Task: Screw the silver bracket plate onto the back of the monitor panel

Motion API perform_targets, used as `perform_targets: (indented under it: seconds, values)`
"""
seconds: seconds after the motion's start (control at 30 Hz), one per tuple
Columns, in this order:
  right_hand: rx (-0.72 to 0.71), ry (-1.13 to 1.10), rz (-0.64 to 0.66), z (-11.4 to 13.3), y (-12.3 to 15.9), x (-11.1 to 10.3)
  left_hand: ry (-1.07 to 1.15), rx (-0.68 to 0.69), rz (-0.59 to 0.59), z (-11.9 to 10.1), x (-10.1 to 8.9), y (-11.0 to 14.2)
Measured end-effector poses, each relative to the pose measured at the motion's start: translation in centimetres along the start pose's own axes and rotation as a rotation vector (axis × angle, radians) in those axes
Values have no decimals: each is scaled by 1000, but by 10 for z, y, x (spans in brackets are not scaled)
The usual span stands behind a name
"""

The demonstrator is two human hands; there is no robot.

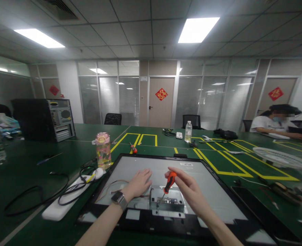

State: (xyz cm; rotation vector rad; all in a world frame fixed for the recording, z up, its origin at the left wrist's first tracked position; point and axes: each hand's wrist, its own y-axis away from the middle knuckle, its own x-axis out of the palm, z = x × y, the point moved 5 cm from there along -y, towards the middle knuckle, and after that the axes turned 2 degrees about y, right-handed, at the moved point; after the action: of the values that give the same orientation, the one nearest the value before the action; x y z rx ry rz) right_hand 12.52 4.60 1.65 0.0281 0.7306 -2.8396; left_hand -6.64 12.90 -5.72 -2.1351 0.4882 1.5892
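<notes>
A flat display panel (207, 184) with a black frame lies on the green table before me. Near its front edge is a metal bracket (167, 214) with a small circuit board (171, 201) in it. My right hand (185, 181) grips an orange-and-black screwdriver (169, 182), whose shaft slants down to the board. Flat on the panel, left of the bracket, rests my left hand (140, 182), fingers stretched out and a watch (118, 198) on the wrist. Thin wires (115, 186) run over the panel beside it.
To the left lie a white power strip (61, 205) with black cables and a pink-lidded bottle (103, 150). A black computer case (42, 119) stands farther back. Beyond the panel are a second screwdriver (133, 148) and a water bottle (188, 131). A person (274, 121) sits at right.
</notes>
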Motion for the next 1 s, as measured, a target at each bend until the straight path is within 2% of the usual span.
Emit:
perform_targets:
  seconds: [0.3, 0.4, 0.53, 0.8, 1.0]
  values:
    - [-43, 67, -104, 3, -2, -2, 9, -8, 2, 1, 1, 0]
    - [-80, 115, -102, 5, -1, -3, 7, -7, 6, 1, 1, -1]
    - [-56, 100, -72, 4, 0, -2, -1, 1, -7, 1, 1, -1]
    - [-147, 144, -135, 8, 1, -2, -1, -3, -11, 0, 0, 0]
    - [-77, 77, -108, 9, 2, 0, -3, -5, 3, -2, -1, 1]
